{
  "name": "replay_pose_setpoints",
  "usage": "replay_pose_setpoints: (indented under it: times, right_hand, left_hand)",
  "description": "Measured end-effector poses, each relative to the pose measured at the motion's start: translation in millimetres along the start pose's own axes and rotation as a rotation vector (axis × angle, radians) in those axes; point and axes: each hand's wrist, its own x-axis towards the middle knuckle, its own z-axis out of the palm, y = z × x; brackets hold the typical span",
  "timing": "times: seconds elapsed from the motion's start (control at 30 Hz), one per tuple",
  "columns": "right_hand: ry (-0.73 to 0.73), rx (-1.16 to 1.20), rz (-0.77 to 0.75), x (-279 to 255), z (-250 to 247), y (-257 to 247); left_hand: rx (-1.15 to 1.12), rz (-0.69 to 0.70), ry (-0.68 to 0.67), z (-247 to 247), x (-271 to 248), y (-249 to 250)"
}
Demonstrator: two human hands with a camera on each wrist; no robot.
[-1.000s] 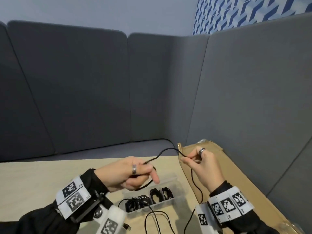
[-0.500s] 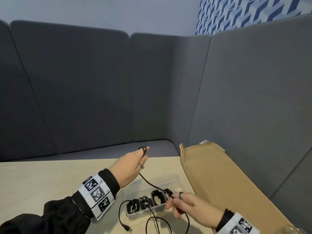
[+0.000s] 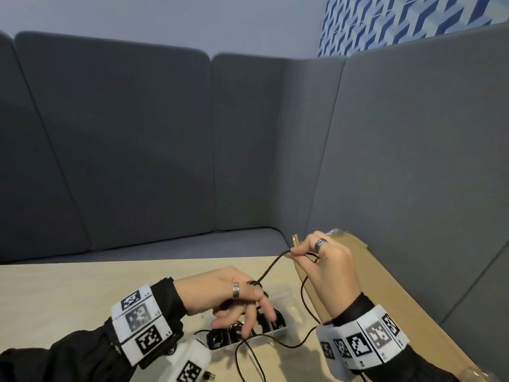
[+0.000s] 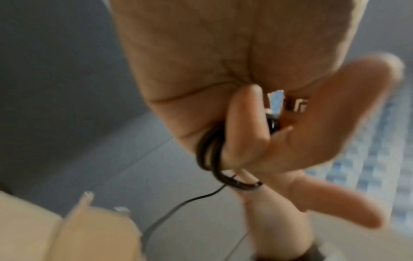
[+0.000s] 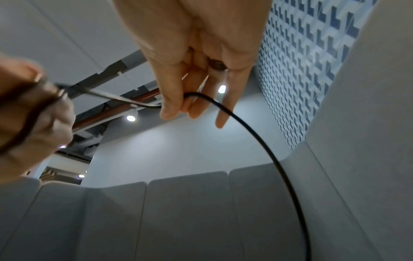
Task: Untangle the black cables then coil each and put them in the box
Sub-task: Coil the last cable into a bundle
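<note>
A thin black cable (image 3: 271, 267) runs taut between my two hands above the table. My left hand (image 3: 249, 295) hovers over the clear plastic box (image 3: 286, 295) and grips a few loops of that cable (image 4: 210, 153) wound around its curled fingers. My right hand (image 3: 308, 253), higher and to the right, pinches the cable (image 5: 225, 109) between thumb and fingertips. From there the cable hangs down in an arc to the table (image 3: 303, 301). Several coiled black cables (image 3: 220, 336) lie in the box's compartments, partly hidden by my left fingers.
A flat piece of brown cardboard (image 3: 391, 299) leans against the grey booth wall at the right, just behind my right hand. Loose cable (image 3: 248, 359) trails over the light wooden table (image 3: 82, 285) in front of the box. Grey padded seating surrounds the table.
My right hand rose from beside the box up to the right, drawing the cable with it. My left hand pulled back from its forward reach and now sits lower over the box.
</note>
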Motion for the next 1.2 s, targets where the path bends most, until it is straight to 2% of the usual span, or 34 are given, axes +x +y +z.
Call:
replay_pose_setpoints:
  times: [0.07,0.1,0.17,0.2,0.27,0.3,0.4,0.5,0.57,0.6,0.67,0.7,0.73,0.77,0.8,0.87,0.93,1.0,1.07,1.13,1.2]
  right_hand:
    - [0.0,0.168,0.092,-1,7,-8]
    - [-0.068,0.316,0.188,-4,11,-12]
    - [-0.319,0.642,0.387,-17,19,-16]
    - [-0.46,0.725,0.459,-25,21,-13]
    - [-0.719,0.748,0.533,-44,24,-3]
    - [-0.801,0.742,0.544,-52,24,1]
    - [-0.903,0.801,0.655,-67,21,6]
    - [-0.955,0.773,0.622,-68,19,4]
    - [-0.924,0.683,0.552,-63,18,-2]
    - [-0.855,0.625,0.527,-59,16,-7]
    - [-0.639,0.543,0.495,-49,9,-14]
    - [-0.522,0.532,0.484,-44,5,-16]
    - [-0.44,0.534,0.48,-38,0,-17]
    - [-0.417,0.553,0.493,-32,-5,-15]
    - [-0.472,0.587,0.527,-30,-9,-11]
    - [-0.744,0.662,0.6,-34,-11,-3]
    - [-1.031,0.675,0.602,-50,-3,4]
    - [-1.212,0.706,0.566,-69,5,5]
    - [-1.243,0.772,0.605,-76,9,2]
    - [-1.107,0.812,0.639,-71,7,4]
    - [-0.918,0.897,0.752,-61,-2,12]
  left_hand:
    - [-0.228,0.211,0.041,4,1,8]
    - [-0.318,0.292,0.111,5,1,14]
    - [-0.415,0.427,0.284,4,2,26]
    - [-0.45,0.485,0.379,2,1,31]
    - [-0.532,0.577,0.559,-6,-2,41]
    - [-0.56,0.615,0.625,-11,-3,45]
    - [-0.529,0.674,0.757,-23,-5,46]
    - [-0.339,0.616,0.89,-28,4,33]
    - [0.011,0.507,0.971,-33,12,19]
    - [0.261,0.405,0.973,-36,15,13]
    - [0.808,0.106,0.866,-41,19,2]
    - [1.015,-0.024,0.785,-42,19,-1]
    - [1.143,-0.095,0.709,-41,16,-3]
    - [1.187,-0.11,0.653,-42,13,-4]
    - [1.178,-0.092,0.631,-43,9,-3]
    - [1.156,-0.015,0.688,-50,3,4]
    - [1.23,0.01,0.78,-63,-1,13]
    - [1.241,0.055,0.871,-76,-5,23]
    - [1.242,0.084,0.953,-89,-9,29]
    - [1.219,0.053,1.039,-101,-17,33]
    - [1.158,0.008,1.09,-110,-24,35]
